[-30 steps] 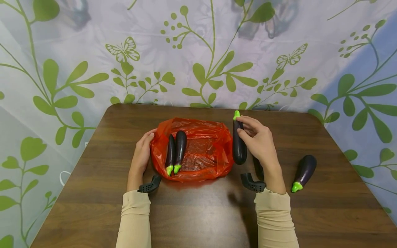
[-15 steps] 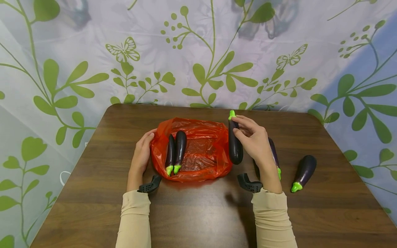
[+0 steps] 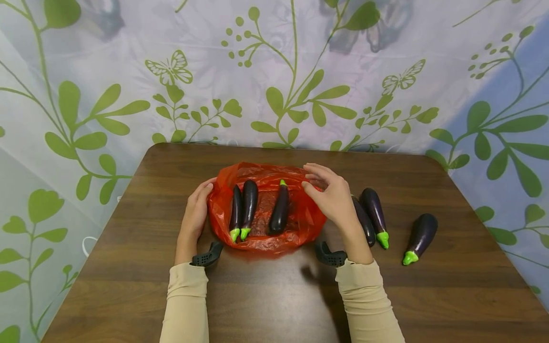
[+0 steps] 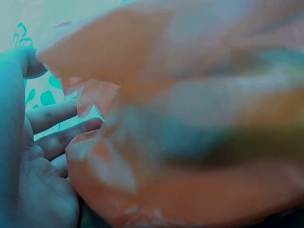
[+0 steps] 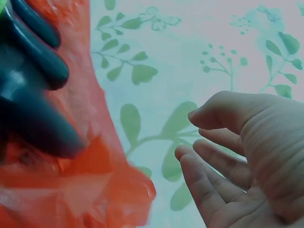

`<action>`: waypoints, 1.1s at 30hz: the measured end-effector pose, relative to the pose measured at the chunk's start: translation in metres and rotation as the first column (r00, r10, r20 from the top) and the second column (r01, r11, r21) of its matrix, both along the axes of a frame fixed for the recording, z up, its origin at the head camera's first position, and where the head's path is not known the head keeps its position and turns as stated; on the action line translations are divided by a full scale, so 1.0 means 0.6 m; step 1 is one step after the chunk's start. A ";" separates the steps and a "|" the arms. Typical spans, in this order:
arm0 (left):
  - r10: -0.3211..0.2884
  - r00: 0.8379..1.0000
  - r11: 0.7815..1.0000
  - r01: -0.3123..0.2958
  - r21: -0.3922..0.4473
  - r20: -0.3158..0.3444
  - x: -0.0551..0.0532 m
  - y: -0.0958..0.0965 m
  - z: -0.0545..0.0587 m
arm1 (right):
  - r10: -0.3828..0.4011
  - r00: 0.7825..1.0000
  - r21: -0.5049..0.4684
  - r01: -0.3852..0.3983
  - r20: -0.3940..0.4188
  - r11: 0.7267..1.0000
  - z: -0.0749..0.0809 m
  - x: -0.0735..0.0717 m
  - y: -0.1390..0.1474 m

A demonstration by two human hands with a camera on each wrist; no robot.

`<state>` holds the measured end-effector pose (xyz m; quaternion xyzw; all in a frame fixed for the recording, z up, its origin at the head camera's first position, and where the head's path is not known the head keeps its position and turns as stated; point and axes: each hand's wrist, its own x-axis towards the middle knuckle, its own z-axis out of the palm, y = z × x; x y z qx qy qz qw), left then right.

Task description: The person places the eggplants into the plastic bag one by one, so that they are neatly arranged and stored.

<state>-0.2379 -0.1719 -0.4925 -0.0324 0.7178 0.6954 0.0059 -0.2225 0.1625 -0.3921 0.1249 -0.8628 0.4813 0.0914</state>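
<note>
A red plastic bag (image 3: 308, 223) stands with its mouth wide on the wooden table. Inside it, two eggplants lie side by side at the left, a thin one (image 3: 236, 212) and a thicker one (image 3: 250, 202). Further right in the bag, a third eggplant (image 3: 279, 210) has its green stem end pointing away. My left hand (image 3: 196, 209) rests against the bag's left side, its fingers fairly straight in the left wrist view. Over the bag's right rim is my right hand (image 3: 334, 196), holding nothing, with thumb and fingers apart in the right wrist view (image 5: 237, 161).
Right of my right hand, one eggplant (image 3: 364, 223) lies partly behind the wrist. Beside it is another eggplant (image 3: 373, 209), and a third eggplant (image 3: 422, 233) lies farther right. A leaf-patterned cloth (image 3: 274, 71) hangs behind the table (image 3: 274, 295).
My right hand has moved left with an eggplant and let it go inside the bag. The eggplants behind that arm show more now. My left hand has stayed in place.
</note>
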 end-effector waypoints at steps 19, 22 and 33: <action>0.007 1.000 1.000 -0.007 -0.010 -0.010 -0.003 -0.002 -0.002 | 0.009 0.998 0.104 -0.015 0.057 0.994 -0.011 0.001 -0.029; 0.007 1.000 1.000 -0.007 -0.013 -0.011 -0.002 -0.002 -0.002 | 0.004 0.996 0.134 -0.016 0.085 0.991 -0.014 0.001 -0.039; 0.004 1.000 1.000 -0.004 -0.005 -0.009 -0.002 -0.003 -0.003 | 0.037 0.985 0.164 -0.064 0.166 0.984 -0.030 0.003 -0.066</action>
